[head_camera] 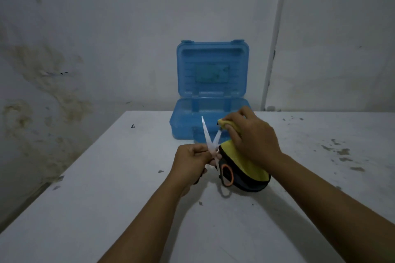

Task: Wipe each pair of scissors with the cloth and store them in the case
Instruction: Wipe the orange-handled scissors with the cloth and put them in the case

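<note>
1. Scissors (210,141) count stands at one pair, blades spread in a V, tips pointing up toward the case (210,92); one case too, blue, lid standing open at the far edge of the bench (106,209)
2. Left hand (190,162) grips the scissors just below the pivot, fingers curled round them; one orange-and-black handle loop sticks out to the right, the other is buried in the palm
3. Right hand (254,134) has its fingers curled round one yellow cloth (241,162) with a dark edge, bunched beside the right blade and draping to the bench
4. Case interior is hard to make out, partly blocked by the right hand
5. Stained wall (85,38) behind, dark specks dotting the bench
</note>
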